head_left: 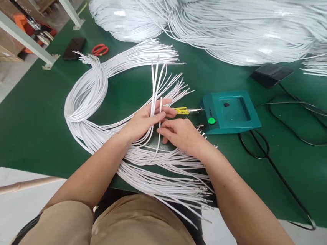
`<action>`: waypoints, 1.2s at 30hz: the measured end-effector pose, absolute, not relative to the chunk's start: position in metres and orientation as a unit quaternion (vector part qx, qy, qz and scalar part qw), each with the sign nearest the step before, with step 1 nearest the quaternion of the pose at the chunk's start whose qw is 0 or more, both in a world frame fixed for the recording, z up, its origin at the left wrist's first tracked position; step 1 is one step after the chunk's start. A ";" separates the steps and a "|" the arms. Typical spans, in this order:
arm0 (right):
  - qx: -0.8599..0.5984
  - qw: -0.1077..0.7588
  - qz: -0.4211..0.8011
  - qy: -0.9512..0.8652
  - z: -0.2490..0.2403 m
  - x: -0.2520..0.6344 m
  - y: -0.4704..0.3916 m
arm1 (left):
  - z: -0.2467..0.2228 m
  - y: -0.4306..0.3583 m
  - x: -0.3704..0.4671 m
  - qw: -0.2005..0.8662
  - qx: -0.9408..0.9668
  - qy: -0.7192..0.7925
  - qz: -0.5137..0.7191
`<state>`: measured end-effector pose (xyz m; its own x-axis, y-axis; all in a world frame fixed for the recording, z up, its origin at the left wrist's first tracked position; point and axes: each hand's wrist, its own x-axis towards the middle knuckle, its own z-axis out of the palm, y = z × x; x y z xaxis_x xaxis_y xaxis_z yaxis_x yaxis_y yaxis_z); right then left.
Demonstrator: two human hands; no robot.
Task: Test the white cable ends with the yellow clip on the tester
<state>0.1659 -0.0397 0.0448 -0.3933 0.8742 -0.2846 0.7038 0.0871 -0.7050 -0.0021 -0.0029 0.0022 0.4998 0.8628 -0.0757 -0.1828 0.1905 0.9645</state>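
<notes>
At the centre of the frame, the left hand (147, 120) holds several thin white wires with metal tips (154, 79) upright between its fingers, its thumb pressing one single white wire (161, 104). Just below, the right hand (183, 134) has its fingertips pinched narrow on that wire. A looped white wire bundle (73, 102) lies left of centre. Right of centre, a boxy teal device with a green button (233, 112) carries a yellow-and-metal fitting (181, 110), near the left fingertips. The step seems to be separating one wire; the next move calls for a steady pinch.
</notes>
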 end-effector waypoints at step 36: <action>-0.457 0.477 0.671 -0.335 0.034 0.177 -0.026 | 0.014 -0.016 0.016 0.614 0.525 0.403 0.429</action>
<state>0.1765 -0.0257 0.0338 -0.1262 0.9476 -0.2935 -0.3347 -0.3192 -0.8866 0.0157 -0.0156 0.0138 0.3068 0.9508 -0.0438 -0.1040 0.0792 0.9914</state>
